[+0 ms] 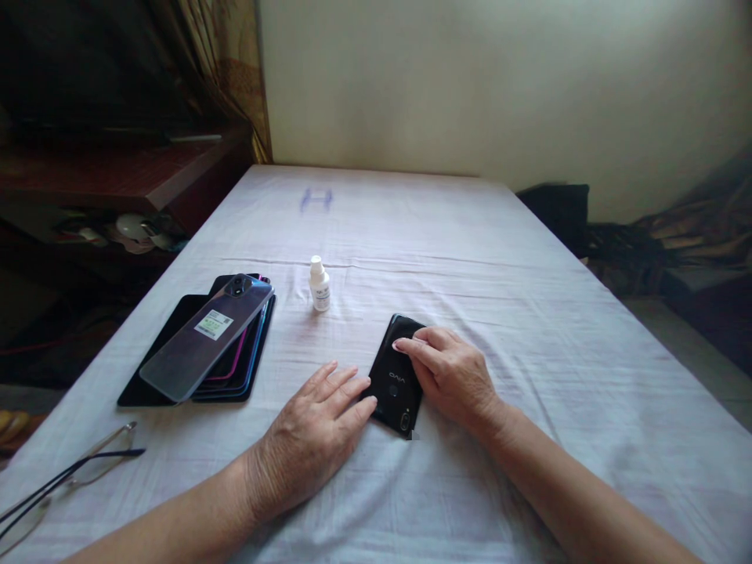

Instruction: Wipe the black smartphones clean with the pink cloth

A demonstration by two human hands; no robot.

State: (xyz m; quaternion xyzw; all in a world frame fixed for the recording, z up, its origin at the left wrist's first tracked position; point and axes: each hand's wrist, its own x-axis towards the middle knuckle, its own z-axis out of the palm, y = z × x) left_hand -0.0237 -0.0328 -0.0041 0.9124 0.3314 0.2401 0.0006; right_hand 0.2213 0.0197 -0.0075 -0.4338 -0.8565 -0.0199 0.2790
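I had the black phone (395, 377) lying face down on the white sheet (470, 258), just in front of me. My left hand (311, 439) rested flat, fingers spread, its fingertips touching the phone's left edge; my right hand (450, 374) lay over its right side, fingers pressing the back, gripping nothing. The small white bottle (319, 284) stood capped and apart, and the stack of phones (205, 345) sat to the left, so I judged the work barely begun.
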